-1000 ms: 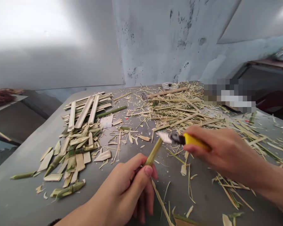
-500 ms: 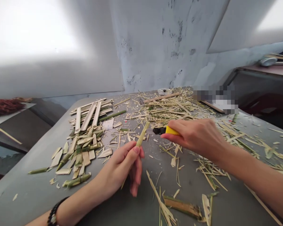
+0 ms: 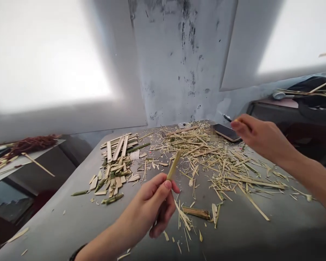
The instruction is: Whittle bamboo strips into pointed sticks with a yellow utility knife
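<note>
Two bare hands over one grey bench, one worked piece in play. Left hand: grip closed round a single slim green bamboo piece, pinched between thumb and fingers, its free end slanting up and away over the bench. One dark bracelet at that wrist. Right hand: raised well apart from the bamboo piece, grip clenched on one knife, its blade pointing up and left towards the wall; most of the handle lies hidden in the fist.

Bench, left part: three pale split strips laid across a stack of others — lower ones overlap, count unsure. One green stick beside the stack. Just below, a heap of short offcuts, a dozen or more; two green pointed bits at its near edge. One small paper beside it, faint marks, too small to read.

Far side: one hammer by the shavings, one clear spool behind it — contents hard to make out. One dark-screened phone near the right hand. Near side: one brown split chunk.

Left stand: one reddish-brown bundle.
</note>
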`<state>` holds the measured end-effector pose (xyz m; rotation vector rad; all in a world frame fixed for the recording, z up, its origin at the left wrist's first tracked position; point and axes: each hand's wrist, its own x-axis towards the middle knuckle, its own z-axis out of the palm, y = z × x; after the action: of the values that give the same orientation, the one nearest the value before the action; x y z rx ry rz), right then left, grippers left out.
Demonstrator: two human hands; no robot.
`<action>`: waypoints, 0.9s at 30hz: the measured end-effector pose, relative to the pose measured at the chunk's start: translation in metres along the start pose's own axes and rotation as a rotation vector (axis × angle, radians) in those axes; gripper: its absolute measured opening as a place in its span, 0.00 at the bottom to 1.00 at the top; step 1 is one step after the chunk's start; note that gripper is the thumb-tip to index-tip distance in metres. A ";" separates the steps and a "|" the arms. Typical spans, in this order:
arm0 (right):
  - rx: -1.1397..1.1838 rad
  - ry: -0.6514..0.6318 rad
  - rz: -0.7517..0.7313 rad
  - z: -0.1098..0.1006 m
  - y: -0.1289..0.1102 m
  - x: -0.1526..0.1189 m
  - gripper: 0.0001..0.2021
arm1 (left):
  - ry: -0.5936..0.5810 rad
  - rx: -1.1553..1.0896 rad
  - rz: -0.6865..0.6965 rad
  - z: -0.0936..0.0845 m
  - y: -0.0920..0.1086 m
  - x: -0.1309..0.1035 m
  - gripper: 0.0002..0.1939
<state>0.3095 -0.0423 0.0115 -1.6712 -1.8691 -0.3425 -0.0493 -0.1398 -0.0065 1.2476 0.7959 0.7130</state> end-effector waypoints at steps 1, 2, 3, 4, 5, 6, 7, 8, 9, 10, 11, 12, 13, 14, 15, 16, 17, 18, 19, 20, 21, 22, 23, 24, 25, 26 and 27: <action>0.015 -0.013 -0.006 -0.001 -0.007 -0.009 0.27 | 0.019 -0.038 0.001 0.008 0.000 -0.004 0.16; 0.032 -0.026 -0.018 0.000 -0.015 -0.018 0.25 | 0.041 -0.073 0.002 0.015 -0.001 -0.009 0.16; 0.048 -0.040 -0.039 0.001 -0.023 -0.027 0.24 | 0.073 -0.101 0.005 0.023 -0.005 -0.014 0.17; 0.060 -0.055 -0.077 0.003 -0.032 -0.035 0.22 | 0.115 -0.124 0.008 0.031 -0.010 -0.018 0.17; 0.068 -0.068 -0.130 0.004 -0.040 -0.043 0.21 | 0.156 -0.145 0.012 0.039 -0.015 -0.022 0.17; 0.072 -0.070 -0.193 0.004 -0.049 -0.052 0.19 | 0.197 -0.167 0.018 0.045 -0.022 -0.025 0.17; 0.075 -0.074 -0.259 0.002 -0.057 -0.060 0.16 | 0.234 -0.187 0.023 0.051 -0.029 -0.027 0.17; 0.077 -0.080 -0.330 0.000 -0.065 -0.067 0.13 | 0.262 -0.199 0.032 0.057 -0.035 -0.029 0.19; 0.080 -0.089 -0.403 -0.004 -0.072 -0.075 0.10 | 0.285 -0.204 0.040 0.061 -0.041 -0.030 0.21; 0.079 -0.101 -0.471 -0.007 -0.079 -0.082 0.07 | 0.306 -0.201 0.045 0.065 -0.047 -0.030 0.24; 0.074 -0.112 -0.528 -0.011 -0.086 -0.087 0.04 | 0.339 -0.190 0.050 0.069 -0.051 -0.031 0.26; 0.059 -0.120 -0.574 -0.015 -0.091 -0.092 0.03 | 0.382 -0.173 0.056 0.072 -0.055 -0.031 0.28; 0.039 -0.120 -0.611 -0.018 -0.095 -0.095 0.02 | 0.432 -0.145 0.066 0.075 -0.058 -0.030 0.29; 0.015 -0.113 -0.638 -0.019 -0.099 -0.097 0.02 | 0.485 -0.100 0.084 0.077 -0.060 -0.029 0.29; -0.012 -0.111 -0.657 -0.019 -0.101 -0.097 0.02 | 0.534 -0.041 0.107 0.078 -0.062 -0.028 0.29; -0.038 -0.109 -0.670 -0.019 -0.103 -0.096 0.02 | 0.571 0.019 0.132 0.078 -0.063 -0.026 0.29; -0.062 -0.108 -0.684 -0.016 -0.105 -0.095 0.02 | 0.596 0.072 0.155 0.078 -0.064 -0.024 0.29; -0.084 -0.112 -0.695 -0.013 -0.107 -0.094 0.02 | 0.609 0.120 0.172 0.077 -0.064 -0.021 0.28; -0.107 -0.115 -0.699 -0.009 -0.110 -0.092 0.03 | 0.617 0.170 0.179 0.075 -0.064 -0.018 0.28; -0.133 -0.119 -0.693 -0.005 -0.113 -0.091 0.05 | 0.624 0.218 0.180 0.072 -0.063 -0.015 0.27; -0.154 -0.124 -0.679 0.000 -0.115 -0.089 0.07 | 0.629 0.266 0.176 0.069 -0.063 -0.012 0.26; -0.171 -0.133 -0.660 0.004 -0.117 -0.086 0.09 | 0.630 0.316 0.167 0.067 -0.063 -0.009 0.26; -0.183 -0.144 -0.631 0.008 -0.117 -0.081 0.11 | 0.628 0.358 0.156 0.064 -0.063 -0.007 0.25; -0.195 -0.151 -0.590 0.010 -0.115 -0.074 0.12 | 0.622 0.383 0.143 0.062 -0.065 -0.005 0.25; -0.207 -0.152 -0.535 0.011 -0.110 -0.063 0.13 | 0.609 0.390 0.129 0.062 -0.067 -0.004 0.26; -0.220 -0.149 -0.463 0.009 -0.102 -0.050 0.12 | 0.585 0.389 0.113 0.061 -0.070 -0.003 0.26; -0.241 -0.140 -0.371 0.005 -0.091 -0.034 0.12 | 0.554 0.386 0.092 0.062 -0.074 -0.003 0.28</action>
<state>0.2217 -0.0827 0.0057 -1.5222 -2.3240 -0.6372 0.0037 -0.1890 -0.0706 1.4568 1.3854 1.0353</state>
